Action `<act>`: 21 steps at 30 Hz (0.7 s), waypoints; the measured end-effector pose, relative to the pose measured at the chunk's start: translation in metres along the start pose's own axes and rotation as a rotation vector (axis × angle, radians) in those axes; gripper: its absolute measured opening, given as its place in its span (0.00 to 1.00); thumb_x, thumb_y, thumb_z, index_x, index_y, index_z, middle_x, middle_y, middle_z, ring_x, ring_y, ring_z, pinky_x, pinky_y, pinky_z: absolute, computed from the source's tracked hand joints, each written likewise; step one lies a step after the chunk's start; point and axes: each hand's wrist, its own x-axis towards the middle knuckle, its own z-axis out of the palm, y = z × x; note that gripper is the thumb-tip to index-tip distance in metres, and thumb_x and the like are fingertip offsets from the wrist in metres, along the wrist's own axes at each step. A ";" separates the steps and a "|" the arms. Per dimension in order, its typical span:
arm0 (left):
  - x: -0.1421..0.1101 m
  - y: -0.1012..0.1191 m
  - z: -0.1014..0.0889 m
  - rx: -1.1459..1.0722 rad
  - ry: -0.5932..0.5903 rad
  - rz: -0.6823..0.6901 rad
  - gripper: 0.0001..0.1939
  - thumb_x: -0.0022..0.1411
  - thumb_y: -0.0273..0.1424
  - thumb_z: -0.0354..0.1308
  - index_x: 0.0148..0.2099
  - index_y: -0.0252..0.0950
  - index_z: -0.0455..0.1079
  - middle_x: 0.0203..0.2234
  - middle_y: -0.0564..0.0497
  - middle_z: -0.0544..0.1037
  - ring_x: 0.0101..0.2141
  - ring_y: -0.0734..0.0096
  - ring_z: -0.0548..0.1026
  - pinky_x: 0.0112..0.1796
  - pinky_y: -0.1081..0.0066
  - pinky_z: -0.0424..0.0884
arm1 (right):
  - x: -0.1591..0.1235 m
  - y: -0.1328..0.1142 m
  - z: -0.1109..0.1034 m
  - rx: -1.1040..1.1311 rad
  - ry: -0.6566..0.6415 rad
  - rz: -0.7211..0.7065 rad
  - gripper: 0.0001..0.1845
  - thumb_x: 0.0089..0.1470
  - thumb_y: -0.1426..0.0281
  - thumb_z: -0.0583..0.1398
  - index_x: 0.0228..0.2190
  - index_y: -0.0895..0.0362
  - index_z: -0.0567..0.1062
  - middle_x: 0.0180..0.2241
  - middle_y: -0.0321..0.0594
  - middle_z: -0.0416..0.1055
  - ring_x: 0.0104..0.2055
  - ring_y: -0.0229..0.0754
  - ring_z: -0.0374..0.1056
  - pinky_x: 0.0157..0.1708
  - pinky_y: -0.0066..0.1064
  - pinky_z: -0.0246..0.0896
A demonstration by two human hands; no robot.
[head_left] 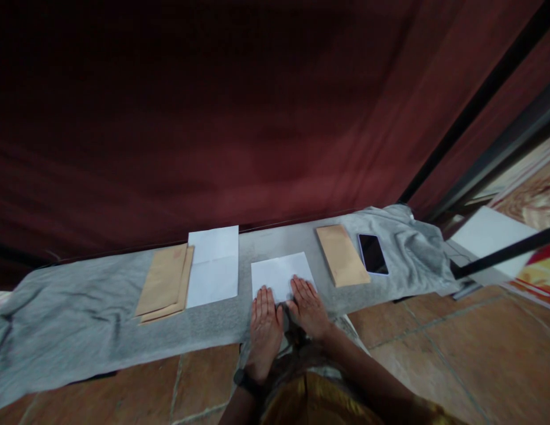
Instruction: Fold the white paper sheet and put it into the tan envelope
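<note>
A white sheet of paper (279,270) lies on the grey cloth in front of me, and it looks folded. My left hand (264,321) rests flat on its near left part, fingers stretched forward. On the near right part, my right hand (309,307) presses down with its fingers extended. The sheet's near edge is hidden under both palms. Left of it lies another white sheet (215,265) with a crease across it, touching a small stack of brown envelopes (162,280). Right of my hands is a single brown envelope or small pile (343,255).
A grey cloth (80,307) covers the long narrow bench. Near its right end lies a phone (373,254) with a light purple edge. A dark red curtain (275,147) hangs behind, and black poles (478,100) stand at the right. Tiled floor (416,348) shows below.
</note>
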 end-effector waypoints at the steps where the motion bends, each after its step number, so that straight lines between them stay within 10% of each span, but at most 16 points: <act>1: -0.001 -0.002 -0.001 -0.001 0.001 -0.014 0.31 0.74 0.34 0.41 0.72 0.24 0.52 0.70 0.32 0.58 0.70 0.53 0.54 0.67 0.50 0.57 | -0.002 0.002 0.000 -0.016 -0.001 0.013 0.33 0.71 0.60 0.49 0.70 0.63 0.54 0.68 0.52 0.58 0.71 0.47 0.53 0.69 0.46 0.50; 21: -0.016 -0.021 -0.008 0.016 0.123 -0.149 0.31 0.75 0.36 0.41 0.73 0.24 0.49 0.68 0.29 0.60 0.69 0.47 0.57 0.64 0.44 0.59 | -0.019 0.033 -0.003 -0.131 0.019 0.248 0.31 0.71 0.62 0.47 0.68 0.67 0.58 0.68 0.57 0.58 0.70 0.55 0.55 0.67 0.50 0.51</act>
